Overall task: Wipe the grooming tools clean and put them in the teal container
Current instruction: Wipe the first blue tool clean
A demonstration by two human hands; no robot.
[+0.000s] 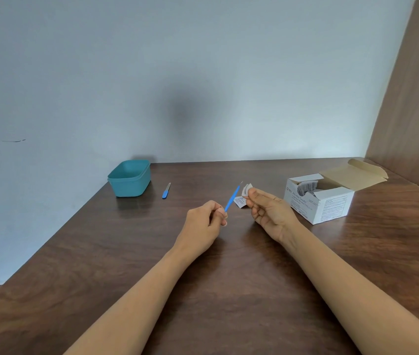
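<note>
Swab meets blue tool [232, 199]
The left hand [208, 219] pinches its handle, the right hand [267, 208] a swab [248, 188], seemingly just beside the thin tip; a loose pinch could drop it. The teal container [129, 178] stands well apart.

Plain room (wooden table [241, 278], bare wall [203, 60])

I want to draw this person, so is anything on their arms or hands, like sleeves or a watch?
No. The left hand and right hand wear no gloves, and no rings show. The left forearm and right forearm are bare to the picture's edge: no sleeves, watch or bracelet.
</note>
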